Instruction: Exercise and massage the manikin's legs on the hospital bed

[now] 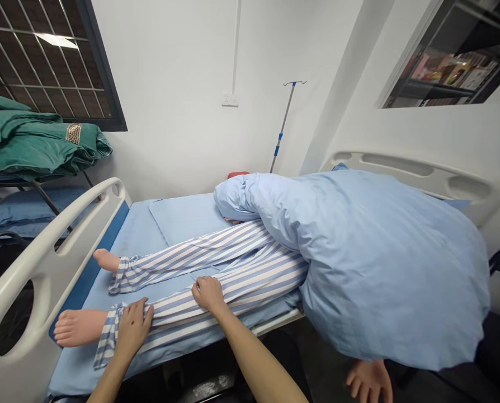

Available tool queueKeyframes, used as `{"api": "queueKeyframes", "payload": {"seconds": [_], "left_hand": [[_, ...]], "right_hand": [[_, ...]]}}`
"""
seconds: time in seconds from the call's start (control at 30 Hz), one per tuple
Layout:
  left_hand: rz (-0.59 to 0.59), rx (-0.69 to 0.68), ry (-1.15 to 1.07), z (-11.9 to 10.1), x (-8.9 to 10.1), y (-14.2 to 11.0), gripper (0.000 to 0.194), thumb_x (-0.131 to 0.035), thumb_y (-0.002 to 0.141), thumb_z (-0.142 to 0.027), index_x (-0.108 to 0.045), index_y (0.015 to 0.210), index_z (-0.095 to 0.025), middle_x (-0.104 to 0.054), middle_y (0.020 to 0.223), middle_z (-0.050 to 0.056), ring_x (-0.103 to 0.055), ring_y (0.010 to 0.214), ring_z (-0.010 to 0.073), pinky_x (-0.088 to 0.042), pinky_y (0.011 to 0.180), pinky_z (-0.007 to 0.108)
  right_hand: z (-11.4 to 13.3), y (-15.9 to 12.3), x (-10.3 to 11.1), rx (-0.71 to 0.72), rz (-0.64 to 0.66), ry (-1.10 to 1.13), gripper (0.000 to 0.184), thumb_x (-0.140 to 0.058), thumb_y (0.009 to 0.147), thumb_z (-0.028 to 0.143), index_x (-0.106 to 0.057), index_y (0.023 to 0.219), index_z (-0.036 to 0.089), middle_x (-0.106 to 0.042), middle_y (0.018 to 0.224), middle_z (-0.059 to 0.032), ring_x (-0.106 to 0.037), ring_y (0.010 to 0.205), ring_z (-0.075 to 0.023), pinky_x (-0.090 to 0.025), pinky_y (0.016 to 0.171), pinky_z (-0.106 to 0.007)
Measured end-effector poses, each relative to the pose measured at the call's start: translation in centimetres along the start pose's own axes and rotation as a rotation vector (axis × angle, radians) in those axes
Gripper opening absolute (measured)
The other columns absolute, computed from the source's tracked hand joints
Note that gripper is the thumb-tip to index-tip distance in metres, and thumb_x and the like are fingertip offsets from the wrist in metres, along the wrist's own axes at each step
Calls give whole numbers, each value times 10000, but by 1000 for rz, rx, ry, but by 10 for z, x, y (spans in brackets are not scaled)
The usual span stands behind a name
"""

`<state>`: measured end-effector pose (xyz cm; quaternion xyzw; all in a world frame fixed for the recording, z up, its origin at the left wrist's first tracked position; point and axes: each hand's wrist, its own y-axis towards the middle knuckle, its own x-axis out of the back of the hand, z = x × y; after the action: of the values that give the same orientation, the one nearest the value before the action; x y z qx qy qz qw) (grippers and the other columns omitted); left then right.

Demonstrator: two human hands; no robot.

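A patient manikin lies on a hospital bed in blue-and-white striped pyjama trousers, with its bare feet toward me. My left hand (133, 330) is shut on the near trouser leg (229, 296), just above the cuff by the near foot (78, 328). Farther up that shin, my right hand (208, 294) grips the same striped cloth. The far leg (183, 260) lies apart from both hands, with its foot (106, 260) resting on the sheet. A light blue quilt (367, 263) hides the manikin's upper body. Another person's hand (369, 380) shows below the quilt's lower edge.
A white bed footboard (36, 263) stands at the left, and a headboard (418, 179) at the right. A blue sheet (149, 229) covers the mattress. Behind are an IV pole (281, 129) and a wall socket (230, 99). Folded green cloth (32, 143) lies on a neighbouring bed.
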<state>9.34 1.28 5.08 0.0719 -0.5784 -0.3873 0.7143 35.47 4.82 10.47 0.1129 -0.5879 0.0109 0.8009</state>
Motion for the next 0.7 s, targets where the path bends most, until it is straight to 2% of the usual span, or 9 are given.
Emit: {"api": "queueKeyframes", "payload": {"seconds": [0.1,0.27,0.47,0.7], "left_hand": [[-11,-32,25,6,3,-3,272,-395,813,-133,-653,882,-185,-640,1006,131,-565,858,246,-405,769,409],[70,-50,63,7,5,-13,311,-399,798,-116,-638,987,-180,-616,1066,149,-543,945,267,-386,839,453],[84,-85,123,9,6,-15,334,-421,776,-111,-642,1007,-208,-609,1091,143,-538,943,286,-385,835,478],[112,-166,81,16,17,-8,343,-412,778,-122,-644,1008,-230,-637,1021,96,-548,890,255,-371,857,460]], "right_hand": [[-1,0,0,-6,0,-5,279,-398,842,293,-649,841,171,-680,863,-80,-606,820,-208,-389,712,-292],[-1,0,-1,-7,-7,-14,282,-400,837,302,-649,828,171,-679,853,-77,-606,809,-212,-393,696,-295],[-1,0,-1,-13,3,-16,287,-404,831,314,-649,829,165,-676,855,-87,-602,808,-217,-390,693,-295],[-1,1,-1,-12,0,-16,284,-403,829,310,-649,826,169,-677,849,-84,-601,806,-217,-391,693,-299]]}}
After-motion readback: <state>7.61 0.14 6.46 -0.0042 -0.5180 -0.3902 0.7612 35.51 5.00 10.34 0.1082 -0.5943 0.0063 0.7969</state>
